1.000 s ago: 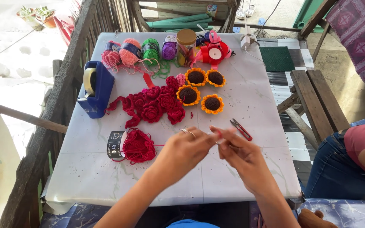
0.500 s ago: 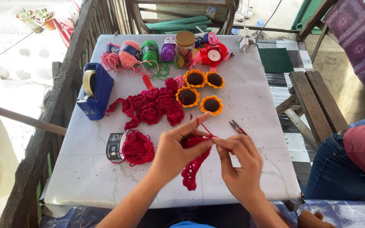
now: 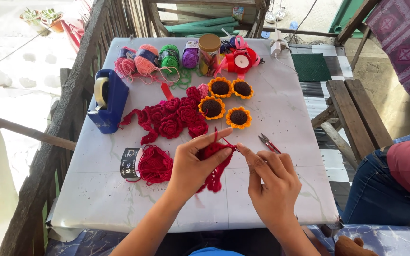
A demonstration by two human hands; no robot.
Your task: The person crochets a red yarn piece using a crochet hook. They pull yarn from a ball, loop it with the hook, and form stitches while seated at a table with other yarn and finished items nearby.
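Where hands (image 3: 193,163) pinch: four sunflowers (image 3: 211,107).

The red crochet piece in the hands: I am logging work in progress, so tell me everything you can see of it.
The red crochet piece is a long, ruffled strip of dark red yarn, soft and lacy along its edge. It hangs loosely over the white table, its lower end near the table top. The left hand pinches its upper part between thumb and fingers; the right hand holds a thin red strand at its top. A red yarn ball lies just to its left.
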